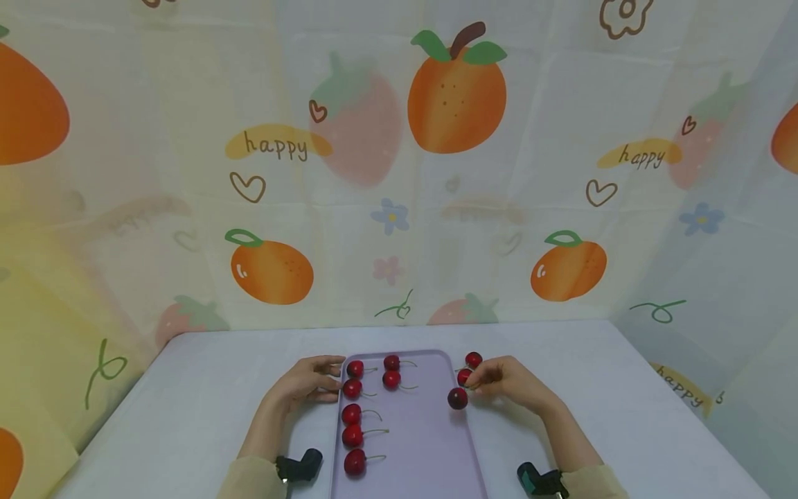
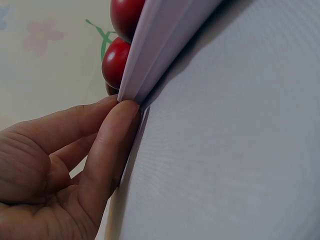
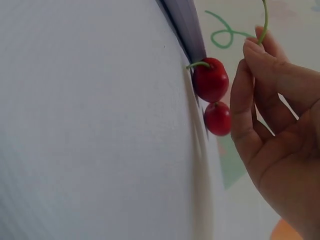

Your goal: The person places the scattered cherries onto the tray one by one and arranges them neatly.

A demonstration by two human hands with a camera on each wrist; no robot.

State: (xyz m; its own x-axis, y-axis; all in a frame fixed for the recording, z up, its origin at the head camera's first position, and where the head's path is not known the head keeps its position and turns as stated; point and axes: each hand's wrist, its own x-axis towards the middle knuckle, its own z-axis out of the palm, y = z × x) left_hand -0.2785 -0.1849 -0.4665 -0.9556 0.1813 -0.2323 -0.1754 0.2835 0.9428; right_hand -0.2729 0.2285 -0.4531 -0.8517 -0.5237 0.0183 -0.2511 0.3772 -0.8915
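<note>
My right hand (image 1: 508, 381) pinches a dark red cherry (image 1: 458, 398) by its green stem (image 3: 265, 22) between thumb and fingertips; the fruit hangs over the right rim of the lilac tray (image 1: 424, 430). In the right wrist view that fruit is out of frame. Two more cherries (image 3: 210, 80) lie beside the tray, near the right hand. Fairly straight fingers of my left hand (image 1: 305, 380) touch the tray's left rim. Several red cherries (image 1: 352, 436) form a column along the tray's left side, stems pointing right. Two others (image 1: 391, 380) sit in a second column at the far end.
The tray lies lengthwise on a white-covered table (image 1: 206, 388). Behind the table hangs a fruit-printed cloth (image 1: 349, 263), which also runs along both sides. Dark wrist devices (image 1: 300, 466) are strapped at both sleeves.
</note>
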